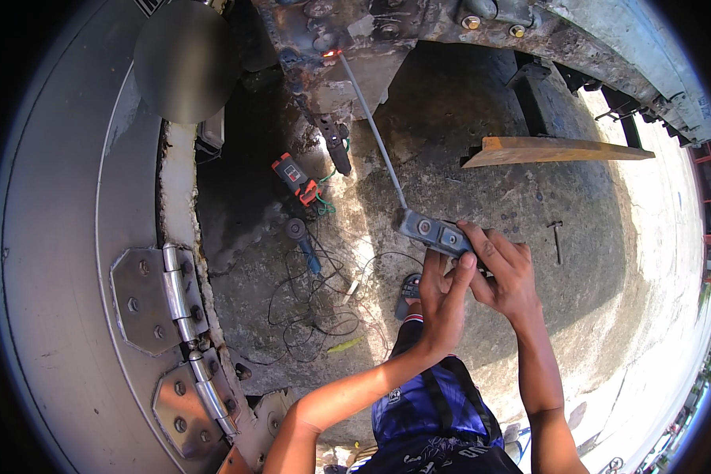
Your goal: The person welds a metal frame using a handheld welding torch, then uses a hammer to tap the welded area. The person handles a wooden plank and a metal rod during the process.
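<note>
In front of me, my left hand and my right hand are both closed around the back end of a grey welding electrode holder. Clamped in its jaw is a long grey welding rod, slanting up and to the left. The rod's far tip meets a rusty, scorched metal frame, where a small spot glows red-orange. My palms and fingers hide the rear of the holder's handle.
A grey panel with metal hinges stands left. On the concrete lie an orange-and-black box, an angle grinder, tangled cables and a hammer. A rusty beam juts across at right.
</note>
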Available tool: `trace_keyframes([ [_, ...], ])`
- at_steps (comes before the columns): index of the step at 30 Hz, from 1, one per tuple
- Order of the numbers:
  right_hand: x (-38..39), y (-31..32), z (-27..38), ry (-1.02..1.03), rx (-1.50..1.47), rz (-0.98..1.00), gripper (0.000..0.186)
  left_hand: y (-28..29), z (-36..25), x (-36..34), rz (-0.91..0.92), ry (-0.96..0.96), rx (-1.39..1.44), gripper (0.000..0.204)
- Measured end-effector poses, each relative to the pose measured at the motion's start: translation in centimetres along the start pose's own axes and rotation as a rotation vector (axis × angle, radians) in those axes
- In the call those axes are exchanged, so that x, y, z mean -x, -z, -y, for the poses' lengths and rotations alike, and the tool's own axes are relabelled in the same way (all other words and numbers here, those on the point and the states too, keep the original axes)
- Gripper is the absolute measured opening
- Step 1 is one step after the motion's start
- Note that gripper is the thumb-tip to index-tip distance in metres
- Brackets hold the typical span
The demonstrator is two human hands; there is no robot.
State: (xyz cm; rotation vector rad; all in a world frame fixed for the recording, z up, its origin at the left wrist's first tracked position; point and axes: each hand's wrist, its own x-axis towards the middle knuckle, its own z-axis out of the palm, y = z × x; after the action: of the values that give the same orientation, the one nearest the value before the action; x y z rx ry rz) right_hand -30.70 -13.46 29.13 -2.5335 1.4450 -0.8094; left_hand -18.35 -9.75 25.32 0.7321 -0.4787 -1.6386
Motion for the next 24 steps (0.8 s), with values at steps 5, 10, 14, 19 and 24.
trace_keyframes([
  [5,-0.28,-0.03,0.13,0.007,-0.007,0.000,0.058,0.09,-0.07,0.03,-0.005,0.008,0.009,0.049],
  [10,-0.34,-0.07,0.10,0.002,-0.011,-0.006,0.058,-0.07,-0.10,-0.08,-0.023,0.007,0.008,0.045],
  [14,-0.37,-0.15,0.07,0.001,-0.024,-0.006,0.058,-0.59,-0.40,-0.34,-0.074,-0.040,-0.068,0.030],
  [19,-0.44,-0.16,0.03,0.003,-0.032,-0.015,0.059,-0.58,-0.33,-0.40,-0.067,-0.036,-0.053,0.033],
  [24,-0.58,-0.21,-0.04,0.013,-0.053,-0.027,0.060,-0.24,-0.42,-0.23,-0.032,0.027,0.048,0.053],
])
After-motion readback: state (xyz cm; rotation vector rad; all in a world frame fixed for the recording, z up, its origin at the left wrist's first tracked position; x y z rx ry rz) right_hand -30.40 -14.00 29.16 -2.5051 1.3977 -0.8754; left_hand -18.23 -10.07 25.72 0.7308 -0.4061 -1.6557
